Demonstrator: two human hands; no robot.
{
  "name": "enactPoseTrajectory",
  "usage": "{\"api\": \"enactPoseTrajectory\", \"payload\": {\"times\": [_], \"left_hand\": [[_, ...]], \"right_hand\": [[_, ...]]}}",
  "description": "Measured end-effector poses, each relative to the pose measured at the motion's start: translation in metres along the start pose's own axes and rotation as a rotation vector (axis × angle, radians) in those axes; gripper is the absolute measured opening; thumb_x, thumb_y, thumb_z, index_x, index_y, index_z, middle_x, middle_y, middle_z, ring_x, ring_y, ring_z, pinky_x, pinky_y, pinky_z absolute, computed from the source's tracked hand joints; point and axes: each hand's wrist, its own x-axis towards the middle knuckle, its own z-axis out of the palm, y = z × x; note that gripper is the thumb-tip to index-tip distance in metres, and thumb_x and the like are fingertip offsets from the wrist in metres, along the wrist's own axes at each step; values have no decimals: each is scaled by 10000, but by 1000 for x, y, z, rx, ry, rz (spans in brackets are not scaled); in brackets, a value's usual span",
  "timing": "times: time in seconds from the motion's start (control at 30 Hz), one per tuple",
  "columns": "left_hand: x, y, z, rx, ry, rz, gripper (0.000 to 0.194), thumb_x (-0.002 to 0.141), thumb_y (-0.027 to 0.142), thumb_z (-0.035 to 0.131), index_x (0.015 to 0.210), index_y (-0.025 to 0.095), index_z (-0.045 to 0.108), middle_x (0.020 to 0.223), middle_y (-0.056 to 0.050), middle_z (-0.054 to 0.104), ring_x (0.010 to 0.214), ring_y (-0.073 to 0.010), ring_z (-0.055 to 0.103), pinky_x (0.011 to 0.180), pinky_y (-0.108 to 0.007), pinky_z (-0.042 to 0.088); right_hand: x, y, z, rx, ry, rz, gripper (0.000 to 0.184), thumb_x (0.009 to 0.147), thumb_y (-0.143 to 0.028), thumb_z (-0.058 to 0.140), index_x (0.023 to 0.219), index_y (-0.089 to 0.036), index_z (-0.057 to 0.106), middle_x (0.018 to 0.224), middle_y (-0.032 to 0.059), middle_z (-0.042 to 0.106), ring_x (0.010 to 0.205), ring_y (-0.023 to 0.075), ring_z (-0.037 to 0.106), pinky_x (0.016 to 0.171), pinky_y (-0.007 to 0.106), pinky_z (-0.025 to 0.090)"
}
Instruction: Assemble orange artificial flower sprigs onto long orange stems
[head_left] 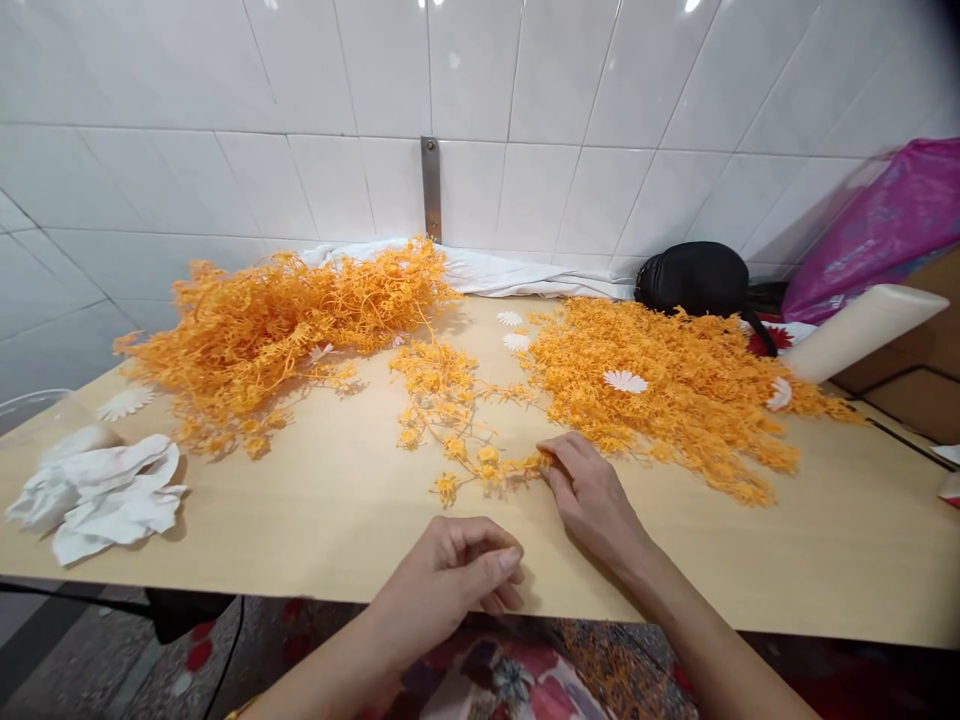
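Note:
My right hand (589, 492) pinches the right end of a thin strand of orange artificial flowers (487, 460) between thumb and fingertips, low over the table. That strand runs left across the tabletop, close to a small loose clump of orange flowers (435, 375). Nearer the front edge, my left hand (461, 572) is loosely curled, its thumb against the bent fingers, with nothing visible in it. Just beyond my right hand spreads a flat pile of orange flower strands (660, 365). Another, taller heap of orange strands (277, 330) lies at the back left.
White daisy-like flower heads (625, 381) lie on and around the piles. A crumpled white cloth (112, 490) is at the left of the wooden table (300, 530). A black pouch (694, 278), a pale roll (870, 328) and a purple bag (877, 240) stand along the back right, near a tiled wall.

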Motion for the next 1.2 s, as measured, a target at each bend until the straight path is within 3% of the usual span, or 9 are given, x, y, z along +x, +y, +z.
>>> {"api": "enactPoseTrajectory", "payload": {"times": [0.13, 0.27, 0.37, 0.57, 0.73, 0.83, 0.97, 1.1, 1.2], "left_hand": [[20, -3, 10, -469, -31, -136, 248, 689, 311, 607, 829, 108, 588, 781, -91, 614, 688, -153, 604, 616, -237, 442], [43, 1, 18, -734, 5, -203, 163, 742, 250, 550, 724, 94, 590, 638, -51, 584, 572, -96, 562, 568, -197, 437], [54, 3, 21, -740, 65, -178, 104, 735, 174, 549, 671, 102, 588, 584, -23, 561, 504, -68, 511, 492, -171, 398], [63, 9, 19, -669, 62, -63, 45, 664, 133, 591, 701, 107, 596, 636, -22, 572, 521, -76, 499, 483, -193, 371], [80, 23, 15, -518, 96, 1, 118, 606, 161, 641, 707, 113, 604, 617, -12, 564, 513, -80, 493, 473, -204, 352], [98, 37, 9, -413, 107, 116, 130, 598, 177, 650, 705, 114, 610, 600, -9, 566, 504, -77, 493, 486, -208, 349], [122, 53, 0, -346, 122, 265, 108, 580, 157, 650, 660, 102, 603, 600, -12, 573, 506, -78, 508, 481, -201, 341], [141, 52, -8, -539, 226, 279, 161, 570, 104, 628, 727, 118, 595, 655, -12, 591, 563, -84, 534, 523, -199, 383], [148, 47, -15, -704, 190, 261, 142, 596, 98, 597, 734, 128, 576, 666, -19, 597, 594, -99, 545, 573, -219, 424]], "right_hand": [[-21, -18, -5, -16, 143, -55, 236, 774, -72, 369, 925, -190, 508, 865, 71, 518, 821, 190, 490, 713, 337, 406], [-37, -29, -5, -100, 255, -234, 291, 740, -56, 423, 958, -222, 520, 873, 72, 505, 807, 195, 480, 700, 352, 407], [-42, -31, -3, -61, 242, -251, 346, 735, -33, 424, 998, -239, 512, 918, 74, 485, 835, 193, 473, 707, 353, 416], [-41, -31, -6, 257, 170, -110, 280, 777, -53, 373, 923, -220, 545, 975, 76, 462, 909, 178, 484, 726, 310, 432], [-14, -22, -20, 579, 215, 212, 151, 823, -259, 416, 907, -212, 533, 891, 50, 540, 811, 157, 536, 709, 293, 441], [17, -12, -23, 769, 114, 393, 255, 800, -406, 439, 903, -192, 531, 843, 36, 556, 703, 128, 539, 625, 263, 442], [58, -1, -18, 815, -38, 393, 316, 729, -465, 507, 711, -152, 541, 654, -7, 510, 549, 85, 459, 508, 215, 375], [82, 8, -3, 675, 70, 316, 308, 687, -417, 558, 554, -163, 448, 500, -52, 385, 472, 71, 356, 443, 206, 293], [87, 12, 9, 608, 127, 253, 291, 705, -374, 542, 539, -171, 415, 501, -53, 359, 483, 76, 336, 446, 210, 263]]}}
